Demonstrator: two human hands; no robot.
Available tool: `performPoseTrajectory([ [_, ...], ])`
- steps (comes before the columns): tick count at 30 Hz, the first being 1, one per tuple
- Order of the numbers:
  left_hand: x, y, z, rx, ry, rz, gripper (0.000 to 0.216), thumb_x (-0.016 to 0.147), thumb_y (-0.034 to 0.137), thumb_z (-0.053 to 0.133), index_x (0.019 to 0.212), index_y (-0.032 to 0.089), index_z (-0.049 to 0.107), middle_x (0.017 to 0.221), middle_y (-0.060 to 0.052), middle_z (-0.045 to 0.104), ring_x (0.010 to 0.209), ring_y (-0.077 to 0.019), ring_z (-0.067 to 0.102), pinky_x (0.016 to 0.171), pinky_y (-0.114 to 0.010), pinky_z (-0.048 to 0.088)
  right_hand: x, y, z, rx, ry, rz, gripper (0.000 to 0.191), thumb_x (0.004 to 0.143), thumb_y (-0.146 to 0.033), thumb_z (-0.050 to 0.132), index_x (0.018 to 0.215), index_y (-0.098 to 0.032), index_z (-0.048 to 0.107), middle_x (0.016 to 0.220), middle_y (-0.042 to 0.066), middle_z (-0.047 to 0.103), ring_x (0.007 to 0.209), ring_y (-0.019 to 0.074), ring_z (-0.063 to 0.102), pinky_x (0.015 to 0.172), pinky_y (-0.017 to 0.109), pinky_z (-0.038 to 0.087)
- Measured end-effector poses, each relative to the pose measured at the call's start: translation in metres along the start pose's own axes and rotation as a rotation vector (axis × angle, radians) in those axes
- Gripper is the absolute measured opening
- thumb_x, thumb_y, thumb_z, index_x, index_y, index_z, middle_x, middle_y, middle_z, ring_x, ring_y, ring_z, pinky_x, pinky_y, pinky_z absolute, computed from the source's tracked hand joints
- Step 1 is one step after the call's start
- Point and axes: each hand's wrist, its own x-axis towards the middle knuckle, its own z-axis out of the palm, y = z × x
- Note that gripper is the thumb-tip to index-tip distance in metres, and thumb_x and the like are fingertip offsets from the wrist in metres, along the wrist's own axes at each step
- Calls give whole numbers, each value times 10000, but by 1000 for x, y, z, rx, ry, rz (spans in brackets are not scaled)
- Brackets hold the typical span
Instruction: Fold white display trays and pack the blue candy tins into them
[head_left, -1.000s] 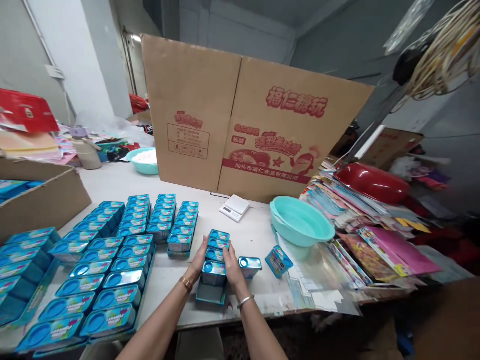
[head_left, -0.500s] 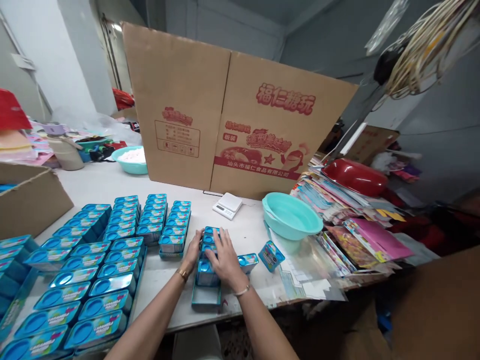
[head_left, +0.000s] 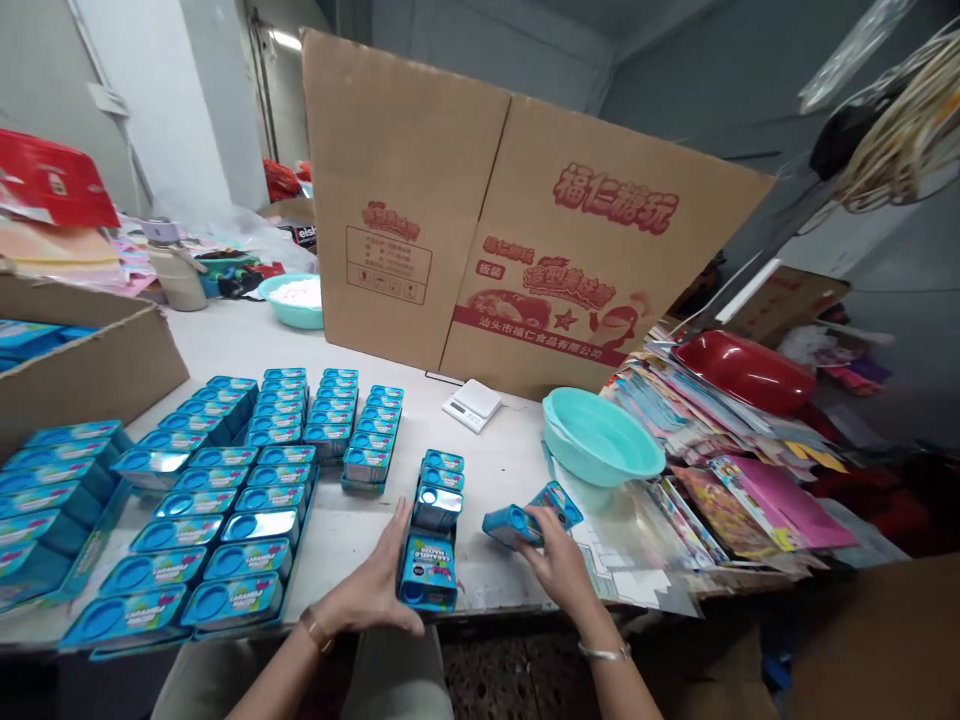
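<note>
A short row of blue tins sits in a blue tray near the table's front edge. My left hand lies with fingers stretched along the left side of the row, touching the nearest tin, which is tipped up with its label toward me. My right hand is closed on a loose blue tin just right of the row. Another loose blue tin lies right behind it.
Several trays of blue tins fill the table's left half. A large printed cardboard sheet stands at the back, with a small white scale before it. A teal basin and stacked colourful paper packs lie right. A cardboard box stands far left.
Both hands were pressing on the row of tins. Now my right hand has moved right and taken hold of a loose tin; the nearest tin in the row is tipped up.
</note>
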Motion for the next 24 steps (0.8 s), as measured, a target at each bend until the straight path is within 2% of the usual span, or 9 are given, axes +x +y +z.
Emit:
performPoseTrajectory([
  [2,4,0,3,50,56,35,1289,538,478,868,1550,291,92,1635,-77,8,1487,-371,15,1212,-501,83,-15,-6,-8,100,76,39,381,828,-368,623,1183,-239,573,1157,90,610,1090,275,587,916,389,481],
  [4,15,-3,6,-41,179,-45,1160,640,462,806,1552,270,115,1619,-127,137,1461,-381,195,1191,-507,185,-30,-17,-14,208,105,67,400,798,-376,673,1165,-244,586,1156,83,619,1094,276,586,925,378,480],
  [6,29,-7,10,-144,321,-169,1096,695,457,762,1553,241,115,1565,-186,281,1374,-392,380,1137,-536,284,-41,-37,-15,308,60,58,396,778,-354,704,1148,-257,600,1138,71,626,1067,267,595,899,353,492],
  [8,40,-10,13,-144,400,-201,1063,678,441,776,1538,210,196,1517,-202,367,1345,-390,415,1125,-539,293,-44,-63,-9,366,-52,12,363,785,-322,704,1132,-271,612,1091,55,631,1024,251,602,868,333,501],
  [11,41,-19,20,-95,402,-98,879,663,348,782,1450,212,415,1492,-153,426,1397,-355,337,1178,-488,215,-34,-97,15,338,-166,-85,369,824,-251,652,1187,-293,600,1071,46,619,1000,236,590,864,335,501],
  [13,33,-27,24,-122,378,-77,760,695,256,714,1415,233,470,1489,-115,441,1401,-334,335,1192,-474,198,-24,-108,35,223,-153,-149,471,836,-197,606,1290,-307,547,1102,59,607,1018,248,569,880,370,500],
  [19,9,-44,30,-224,272,-169,882,658,98,501,1509,190,290,1575,-69,309,1455,-269,258,1221,-460,140,-13,-94,71,-136,-4,-186,592,836,-108,539,1407,-222,438,1277,142,517,1188,301,475,990,491,467],
  [22,3,-41,36,-270,212,-204,900,690,124,510,1534,187,203,1605,-72,227,1469,-267,221,1213,-467,173,-14,-93,75,-235,-15,-269,735,803,-60,542,1485,-220,322,1494,146,343,1366,324,323,1091,536,382],
  [24,-1,-37,43,-197,254,-206,842,771,172,508,1542,198,171,1619,-67,175,1482,-259,176,1216,-466,151,-14,-96,78,-266,-57,-321,820,792,-65,561,1524,-230,230,1579,123,214,1437,341,198,1125,567,329],
])
